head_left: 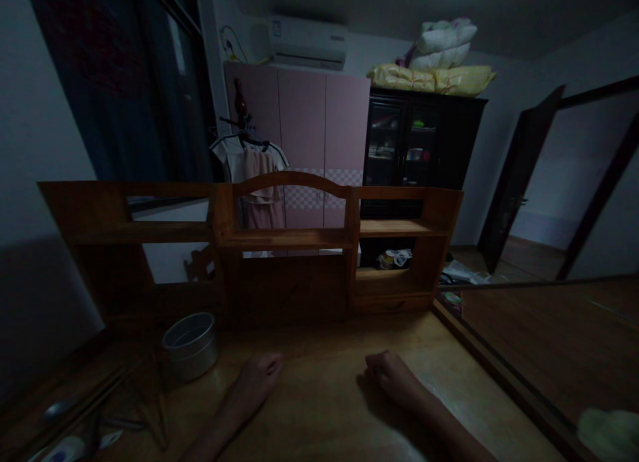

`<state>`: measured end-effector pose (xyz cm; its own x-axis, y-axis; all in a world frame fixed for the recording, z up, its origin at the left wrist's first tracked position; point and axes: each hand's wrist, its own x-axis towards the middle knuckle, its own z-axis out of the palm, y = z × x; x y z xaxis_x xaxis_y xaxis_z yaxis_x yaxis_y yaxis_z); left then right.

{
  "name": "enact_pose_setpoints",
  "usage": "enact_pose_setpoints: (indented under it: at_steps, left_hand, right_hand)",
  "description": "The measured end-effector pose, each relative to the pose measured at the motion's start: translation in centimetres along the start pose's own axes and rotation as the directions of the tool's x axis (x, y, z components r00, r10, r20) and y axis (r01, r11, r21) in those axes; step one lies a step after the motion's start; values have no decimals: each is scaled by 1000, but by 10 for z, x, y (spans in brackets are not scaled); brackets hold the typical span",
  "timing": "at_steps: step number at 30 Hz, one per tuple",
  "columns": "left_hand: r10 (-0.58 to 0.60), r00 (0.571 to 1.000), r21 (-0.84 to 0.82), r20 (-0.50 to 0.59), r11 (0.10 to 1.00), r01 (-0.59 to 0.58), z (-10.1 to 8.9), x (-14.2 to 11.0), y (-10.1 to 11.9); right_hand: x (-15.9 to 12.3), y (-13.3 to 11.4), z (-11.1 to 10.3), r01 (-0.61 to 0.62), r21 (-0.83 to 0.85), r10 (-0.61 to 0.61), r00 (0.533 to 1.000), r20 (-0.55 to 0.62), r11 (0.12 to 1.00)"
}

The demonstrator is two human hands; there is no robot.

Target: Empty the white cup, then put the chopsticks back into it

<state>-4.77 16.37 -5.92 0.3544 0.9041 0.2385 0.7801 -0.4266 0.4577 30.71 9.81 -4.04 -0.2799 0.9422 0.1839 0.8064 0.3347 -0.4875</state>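
Grips of left hand [257,379] and right hand [394,375] look closed over the wooden surface [319,402], where a careless leftward swing could topple the metal tin [194,359]

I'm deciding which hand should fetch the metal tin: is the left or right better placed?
Left, probably. The left hand is beside the metal tin, with only bare tabletop between; the right hand is farther off. Both look closed and empty.
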Motion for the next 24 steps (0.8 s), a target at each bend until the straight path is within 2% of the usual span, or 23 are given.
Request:
enact_pose_setpoints:
  at_steps: [24]
  left_hand:
    - [-9, 1000, -5, 8, 1000, 9, -1, -1, 0]
  right_hand:
    - [1, 2, 3, 0, -19, -1, 1000, -18, 1000]
